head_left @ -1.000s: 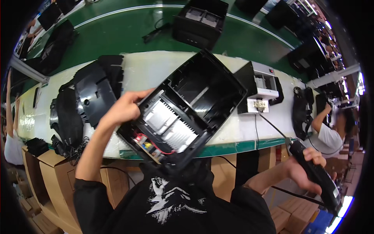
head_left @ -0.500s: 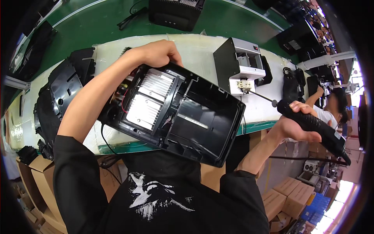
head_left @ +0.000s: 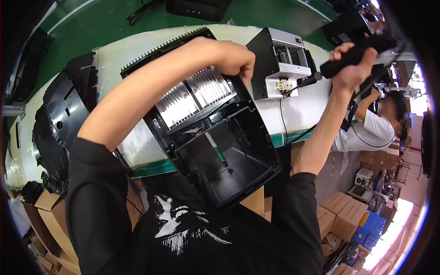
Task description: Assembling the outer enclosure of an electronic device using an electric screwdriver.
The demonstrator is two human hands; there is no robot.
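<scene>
My left hand (head_left: pixel 234 58) is closed on the far right edge of a black plastic housing (head_left: pixel 245 160). The housing is tilted over the bench's front edge, its open side facing me. Ribbed silver heat sinks (head_left: pixel 195 94) sit in its far half, partly covered by my left forearm. My right hand (head_left: pixel 352 68) is wrapped round a black electric screwdriver (head_left: pixel 381 44), raised at the right. Its thin bit points left, toward the light metal block on the front of a small screw feeder (head_left: pixel 286 59); whether the tip touches it I cannot tell.
Black moulded panels (head_left: pixel 68 110) are stacked on the bench's left. A green conveyor (head_left: pixel 98 32) runs behind, carrying another black unit (head_left: pixel 199 8). At the right a co-worker in a white shirt (head_left: pixel 366 130) is near. Cardboard boxes (head_left: pixel 346 215) stand on the floor, lower right.
The housing has turned clockwise, so its near end points more toward me. My left hand has shifted right with it. My right hand has risen with the screwdriver, whose rear end now tilts upward.
</scene>
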